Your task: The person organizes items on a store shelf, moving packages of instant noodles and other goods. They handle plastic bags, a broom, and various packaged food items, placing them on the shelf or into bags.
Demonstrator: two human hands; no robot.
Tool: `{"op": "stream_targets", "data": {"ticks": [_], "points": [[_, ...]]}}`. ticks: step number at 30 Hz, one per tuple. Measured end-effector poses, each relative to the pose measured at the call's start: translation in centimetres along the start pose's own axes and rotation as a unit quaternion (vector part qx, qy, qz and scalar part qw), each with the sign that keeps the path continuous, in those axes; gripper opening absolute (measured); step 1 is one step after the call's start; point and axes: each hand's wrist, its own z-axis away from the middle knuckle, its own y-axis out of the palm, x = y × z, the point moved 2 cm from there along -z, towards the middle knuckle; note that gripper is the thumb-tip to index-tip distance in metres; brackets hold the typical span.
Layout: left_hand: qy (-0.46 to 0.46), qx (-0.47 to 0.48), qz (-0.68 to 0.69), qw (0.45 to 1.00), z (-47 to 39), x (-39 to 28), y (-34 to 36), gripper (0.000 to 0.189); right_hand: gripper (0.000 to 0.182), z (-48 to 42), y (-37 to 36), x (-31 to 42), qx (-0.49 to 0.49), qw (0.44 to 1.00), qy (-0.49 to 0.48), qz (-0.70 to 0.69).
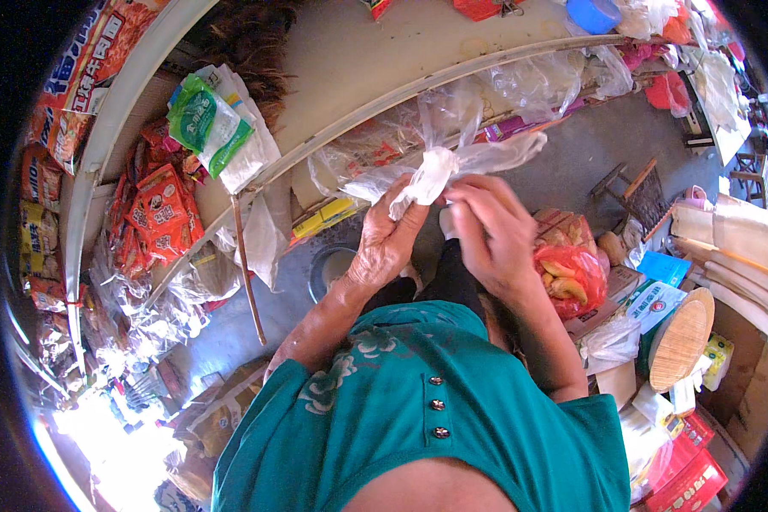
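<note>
My left hand (384,246) grips a bunched white plastic bag (432,176) between thumb and fingers, in front of my chest. Thin clear plastic spreads from the bunch to both sides. Close at its right is my right hand (493,230), slightly blurred, with fingers bent and the fingertips at the bag's edge; whether they pinch it is hidden. Behind the hands, more clear plastic bags (448,115) hang along the edge of a pale counter (384,96).
Red snack packets (163,214) and a green and white packet (208,125) lie at the left, beside a thin stick (246,275). A basin (333,269) stands on the floor. At the right are a red bag of yellowish food (566,281), a round woven lid (678,342) and a wooden chair (640,192).
</note>
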Motion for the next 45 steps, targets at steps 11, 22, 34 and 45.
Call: {"op": "stream_targets", "data": {"ticks": [11, 22, 34, 45], "points": [[-0.015, -0.014, 0.003, 1.0, 0.7, 0.2, -0.7, 0.024, 0.013, 0.4, 3.5, -5.4, 0.373, 0.9, 0.119, 0.189], [0.009, -0.051, 0.012, 0.999, 0.8, -0.2, -1.9, 0.019, 0.026, 0.3, 3.4, -5.3, 0.347, 0.926, 0.121, 0.09], [0.097, 0.079, -0.134, 0.983, 1.6, 0.7, 1.7, 0.02, 0.023, 11.1, 10.9, -13.4, 0.266, 0.921, 0.082, -0.272], [-0.058, -0.072, 0.118, 0.989, 2.0, 3.2, -1.1, 0.014, 0.024, 6.9, 8.5, -11.0, 0.315, 0.895, 0.312, 0.051]]}}
